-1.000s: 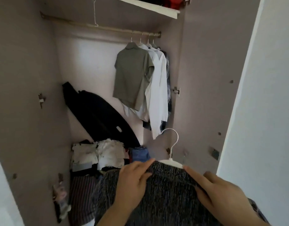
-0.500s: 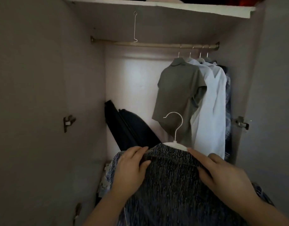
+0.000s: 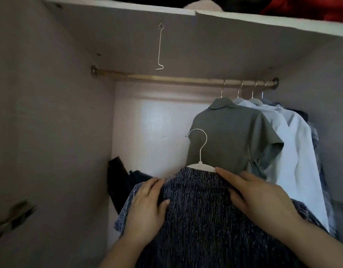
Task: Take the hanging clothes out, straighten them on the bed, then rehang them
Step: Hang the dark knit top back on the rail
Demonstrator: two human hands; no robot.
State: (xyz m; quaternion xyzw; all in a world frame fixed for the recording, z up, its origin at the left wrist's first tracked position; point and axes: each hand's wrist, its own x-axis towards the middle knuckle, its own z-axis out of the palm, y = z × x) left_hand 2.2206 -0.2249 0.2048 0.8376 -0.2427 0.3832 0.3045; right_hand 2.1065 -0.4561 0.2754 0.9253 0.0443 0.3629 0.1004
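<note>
A dark blue speckled shirt (image 3: 197,215) sits on a white hanger (image 3: 200,151) in front of the open wardrobe. My left hand (image 3: 147,206) grips its left shoulder, thumb curled over the fabric. My right hand (image 3: 261,198) holds the right shoulder, fingers stretched along the collar. The hanger's hook points up, well below the wooden rail (image 3: 176,79). On the right end of the rail hang a grey polo shirt (image 3: 230,136), a white shirt (image 3: 294,151) and darker clothes behind them.
A bent wire hook (image 3: 160,47) dangles from the underside of the top shelf (image 3: 263,20). A dark bag (image 3: 120,182) leans in the lower back corner. Door hinges (image 3: 14,215) jut from the left wall. The rail's left half is bare.
Both hands have lifted the speckled shirt higher and nearer the rail. The view has tilted up and moved in, so the folded clothes on the wardrobe floor are out of sight.
</note>
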